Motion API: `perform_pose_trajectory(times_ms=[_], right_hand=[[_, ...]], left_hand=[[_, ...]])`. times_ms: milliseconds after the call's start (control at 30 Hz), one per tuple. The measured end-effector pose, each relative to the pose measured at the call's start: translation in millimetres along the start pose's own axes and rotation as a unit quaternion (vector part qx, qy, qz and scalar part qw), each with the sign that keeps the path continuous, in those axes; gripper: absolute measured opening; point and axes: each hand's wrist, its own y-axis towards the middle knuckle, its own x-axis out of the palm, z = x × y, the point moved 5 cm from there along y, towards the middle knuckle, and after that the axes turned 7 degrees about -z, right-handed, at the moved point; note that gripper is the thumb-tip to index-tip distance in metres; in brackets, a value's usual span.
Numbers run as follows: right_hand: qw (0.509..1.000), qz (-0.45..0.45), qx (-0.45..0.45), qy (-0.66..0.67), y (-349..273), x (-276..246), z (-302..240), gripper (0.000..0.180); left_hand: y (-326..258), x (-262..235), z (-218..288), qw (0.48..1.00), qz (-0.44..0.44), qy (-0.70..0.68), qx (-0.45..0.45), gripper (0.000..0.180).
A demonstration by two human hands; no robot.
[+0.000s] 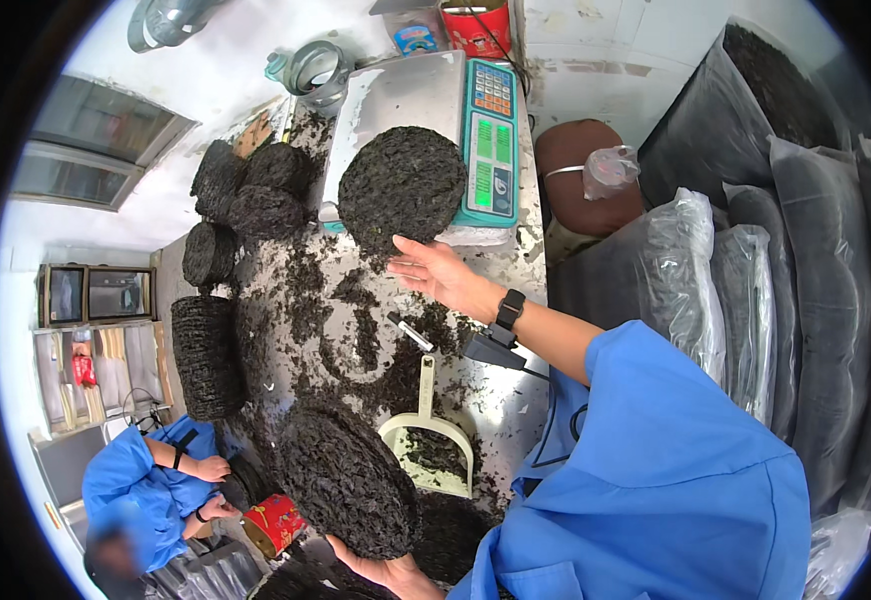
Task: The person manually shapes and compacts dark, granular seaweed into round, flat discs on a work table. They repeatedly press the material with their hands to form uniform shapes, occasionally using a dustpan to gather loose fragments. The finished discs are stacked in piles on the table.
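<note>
White wall (256, 40), window (101, 135) at upper left; worktop (496, 395) runs down mid-frame, pale and strewn with dark crumbs (364, 335).

Upper centre: scale (411, 90), display lit green. Upper disc (403, 188), dark, round and rough, lies over the near part of its metal plate, overhanging the lower edge. Right hand (436, 275), black watch (509, 309) at the wrist, is at that disc's lower rim: fingers extended and spread, not closed on anything. Contact with the rim cannot be told.

Lower centre: lower disc (346, 475), similar, tilted. Left hand (388, 572) grasps it at the bottom edge; the fingers are partly hidden, so the exact grip is unclear.

Between the two discs: marker (413, 333), white with a dark end, and, below it, pale green dustpan (426, 412) with dark crumbs in its pan.

Left of centre: long stack (209, 358) of dark discs on its side; shorter piles (268, 190) above.

Lower left: co-worker (146, 490) in blue, both hands close to another dark disc (244, 484); red tin (274, 525) just beside.

Right: tall clear bags (821, 300) with dark contents, packed side by side. Brown stool (581, 205) to their left, crumpled clear plastic (611, 170) on it.
</note>
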Motion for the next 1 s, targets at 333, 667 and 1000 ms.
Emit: perform_pose_trajectory(times_ms=[333,667,1000], right_hand=[[0.991,0.088,-0.098,-0.018,-5.4,3.1,-8.7,0.034],[0.879,-0.221,0.152,-0.395,-123.9,57.7,81.2,0.045],[0.513,-0.422,-0.243,-0.706,-197.3,145.8,78.0,0.071]], left_hand=[[0.0,2.2,-13.3,0.999,-0.017,0.027,-0.04,0.06],[29.6,-12.7,-29.1,0.997,-0.028,0.075,-0.013,0.047],[12.5,-8.5,-38.5,0.96,0.007,0.265,0.085,0.053]])
